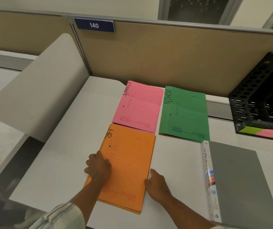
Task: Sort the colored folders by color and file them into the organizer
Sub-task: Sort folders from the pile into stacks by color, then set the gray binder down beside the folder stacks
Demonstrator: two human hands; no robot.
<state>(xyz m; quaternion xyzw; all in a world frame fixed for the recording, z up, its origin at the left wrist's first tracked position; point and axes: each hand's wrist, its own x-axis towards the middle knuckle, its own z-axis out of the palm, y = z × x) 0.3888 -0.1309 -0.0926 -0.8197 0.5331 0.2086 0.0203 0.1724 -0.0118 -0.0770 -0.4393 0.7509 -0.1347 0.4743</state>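
An orange folder stack [129, 166] marked "HR" lies flat on the white desk [63, 162], nearest to me. My left hand [98, 167] lies over its left edge with the fingers curled round that edge. My right hand [155, 182] holds the right edge, fingertips tucked at the side and thumb raised. Behind it lies a pink folder [139, 106] marked "FINANCE". A green folder [184, 114] marked "ADMIN" lies to the right of the pink one. The black perforated organizer [248, 100] stands at the far right, its slots dark.
A grey binder [238, 182] with a white labelled spine lies at the right front. Pink and lime sticky strips [264, 132] mark the organizer's base. A tan partition [165, 55] bearing a "140" sign backs the desk. A rounded white divider [38, 90] stands at the left.
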